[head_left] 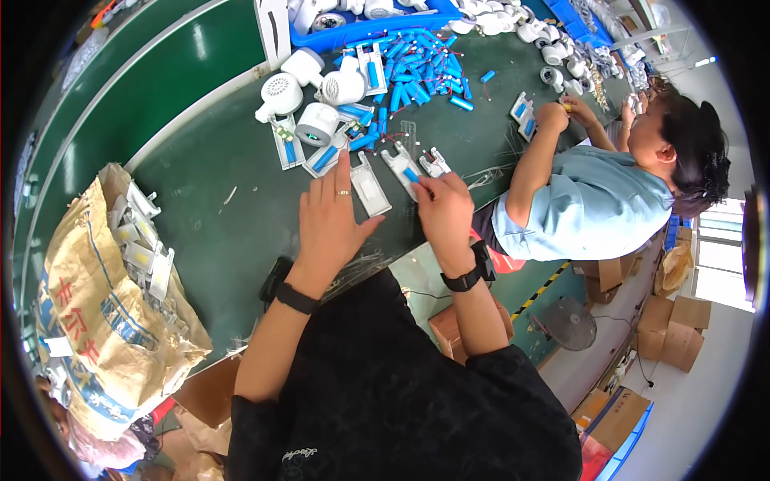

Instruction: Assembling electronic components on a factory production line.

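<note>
My left hand (pixel 327 220) lies with its fingers stretched out, beside an empty white plastic casing (pixel 370 190). Its fingertips reach toward a white casing with a blue battery (pixel 325 159) in it. My right hand (pixel 446 215) pinches the lower end of another blue battery (pixel 411 174), which lies in a white casing (pixel 396 163). A smaller white casing part (pixel 435 163) sits just beyond that hand. Ahead of my left hand are white round device heads (pixel 318 124) and more casings with blue cells.
Many loose blue batteries (pixel 417 68) with wires form a pile behind. A blue bin (pixel 377 26) of white parts stands at the back. A woven sack (pixel 104 297) of white casings leans at the left. To the right, a co-worker in a light blue shirt (pixel 589 200) handles small parts.
</note>
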A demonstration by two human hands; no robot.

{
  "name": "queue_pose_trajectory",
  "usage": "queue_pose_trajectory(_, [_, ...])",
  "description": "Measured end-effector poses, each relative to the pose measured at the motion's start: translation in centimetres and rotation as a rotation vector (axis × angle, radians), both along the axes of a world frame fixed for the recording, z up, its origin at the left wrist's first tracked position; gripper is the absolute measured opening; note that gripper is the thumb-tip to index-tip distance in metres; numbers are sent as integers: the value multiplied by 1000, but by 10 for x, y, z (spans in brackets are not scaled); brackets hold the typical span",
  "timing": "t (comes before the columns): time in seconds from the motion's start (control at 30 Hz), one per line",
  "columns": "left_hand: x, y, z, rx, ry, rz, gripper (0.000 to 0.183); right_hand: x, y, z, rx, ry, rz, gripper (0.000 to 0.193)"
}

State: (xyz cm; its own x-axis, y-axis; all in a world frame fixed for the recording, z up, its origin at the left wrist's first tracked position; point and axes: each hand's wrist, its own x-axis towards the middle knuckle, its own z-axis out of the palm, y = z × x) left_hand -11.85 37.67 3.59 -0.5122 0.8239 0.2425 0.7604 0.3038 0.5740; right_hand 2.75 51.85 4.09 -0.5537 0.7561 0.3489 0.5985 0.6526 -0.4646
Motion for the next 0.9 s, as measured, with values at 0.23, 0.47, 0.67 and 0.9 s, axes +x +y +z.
queue_pose_trajectory(0.23, [21,2,5,-75,70,-29,124,40,87,-3,57,-81,-66,15])
queue_pose_trajectory(0.47, [24,11,13,-78,-57,-15,131,35,128,4,97,-83,-86,26])
queue_pose_trajectory(0.67, [-13,-1,14,142,-168,88,43,-19,57,39,-245,173,221,29])
queue_pose_trajectory(0.9, [-30,25,3,119,30,116,35,-87,44,4,133,16,508,31])
